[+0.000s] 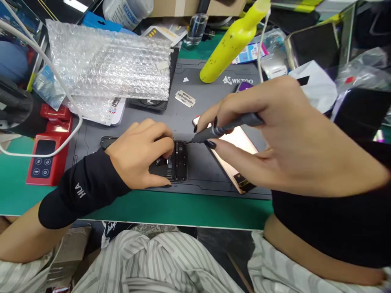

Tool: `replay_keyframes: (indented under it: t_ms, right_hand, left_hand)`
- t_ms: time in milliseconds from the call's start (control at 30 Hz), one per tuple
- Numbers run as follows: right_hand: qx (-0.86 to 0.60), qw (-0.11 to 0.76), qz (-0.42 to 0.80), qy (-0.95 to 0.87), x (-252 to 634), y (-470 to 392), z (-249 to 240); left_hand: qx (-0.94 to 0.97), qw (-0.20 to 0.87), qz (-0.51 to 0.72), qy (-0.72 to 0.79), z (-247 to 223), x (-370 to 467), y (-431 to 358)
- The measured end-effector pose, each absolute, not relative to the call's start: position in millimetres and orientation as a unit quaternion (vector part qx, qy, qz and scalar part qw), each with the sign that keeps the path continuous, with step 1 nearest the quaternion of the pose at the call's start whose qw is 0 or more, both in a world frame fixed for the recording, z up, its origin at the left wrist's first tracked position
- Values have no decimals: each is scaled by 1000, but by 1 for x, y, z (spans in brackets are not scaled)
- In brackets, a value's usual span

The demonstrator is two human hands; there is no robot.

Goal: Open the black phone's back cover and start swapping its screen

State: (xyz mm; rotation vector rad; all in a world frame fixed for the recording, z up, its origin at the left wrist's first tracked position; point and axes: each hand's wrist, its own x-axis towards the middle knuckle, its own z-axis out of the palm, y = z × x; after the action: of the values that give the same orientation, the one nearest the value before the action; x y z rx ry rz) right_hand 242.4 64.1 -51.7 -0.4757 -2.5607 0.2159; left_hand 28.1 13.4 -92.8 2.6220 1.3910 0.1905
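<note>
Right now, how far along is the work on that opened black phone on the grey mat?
Done: the black opened phone body lies with its insides exposed, and a pinkish panel lies apart on the grey work mat. In hand: the left hand steadies the body while the right hand puts a dark slim screwdriver tip to its upper edge. Left: the two parts are not yet joined.

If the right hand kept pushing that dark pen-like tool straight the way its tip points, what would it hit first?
Probably the opened black phone body that the left hand pins to the grey work mat. The right hand aims its slim dark screwdriver left and down, tip at the phone's upper edge; contact is unclear.
</note>
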Motion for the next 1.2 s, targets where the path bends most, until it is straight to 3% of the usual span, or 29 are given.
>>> replay_keyframes:
  t_ms: [167, 367, 567, 800, 967, 1133, 1200]
  right_hand:
    - [-237, 380, -158, -880, 235, 65, -61]
    - [-137, 242, 97, -956, 247, 71, -54]
    - [-254, 382, -155, -875, 235, 62, -61]
    - [-133, 244, 93, -956, 252, 68, -53]
    - [-241, 357, -117, -895, 243, 64, -59]
    - [-158, 278, 61, -945, 247, 65, -60]
    - [-160, 316, 62, -933, 247, 67, -61]
  left_hand:
    - [879, 83, 75, 464, -95, 27, 14]
    - [856, 110, 83, 498, -95, 32, 14]
    - [858, 120, 56, 496, -91, 31, 15]
    - [860, 108, 77, 492, -95, 31, 15]
    - [867, 104, 77, 481, -96, 29, 16]
    - [874, 102, 83, 468, -95, 28, 16]
    - [872, 104, 77, 472, -95, 28, 17]
